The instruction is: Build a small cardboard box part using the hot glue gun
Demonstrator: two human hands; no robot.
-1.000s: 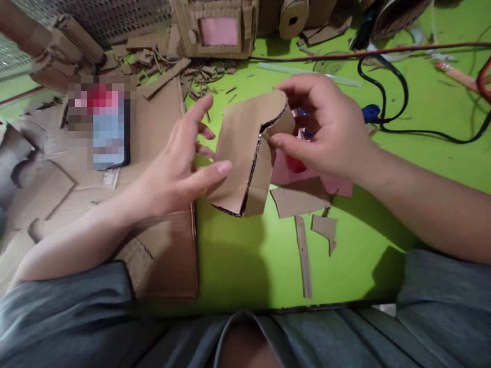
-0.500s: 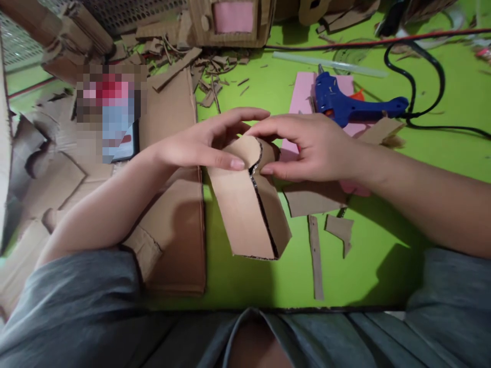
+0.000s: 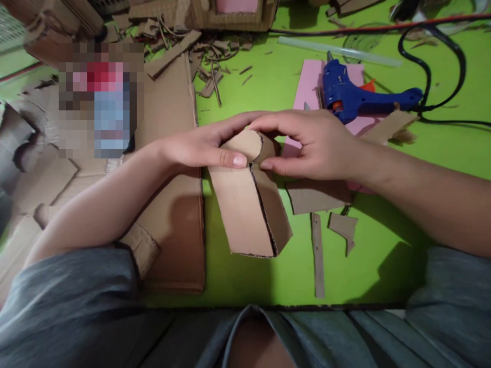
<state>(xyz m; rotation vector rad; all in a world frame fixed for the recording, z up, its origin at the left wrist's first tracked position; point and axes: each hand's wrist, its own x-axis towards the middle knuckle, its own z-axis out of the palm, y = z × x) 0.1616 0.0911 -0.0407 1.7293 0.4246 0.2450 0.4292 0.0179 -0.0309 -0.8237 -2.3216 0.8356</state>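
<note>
While the left hand (image 3: 199, 145) and right hand (image 3: 320, 145) pinch the folded cardboard piece (image 3: 245, 209), closing its seam (image 3: 263, 204) seems the step, next calling for steady pressure

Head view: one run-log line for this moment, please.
left hand: holding folded cardboard piece; right hand: holding its rounded end; blue glue gun: partly over pink sheet

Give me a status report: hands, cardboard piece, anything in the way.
Left hand and right hand gripping folded cardboard piece near rounded end. Dark-edged seam along its length. Blue glue gun beyond right hand, clear of piece.
</note>
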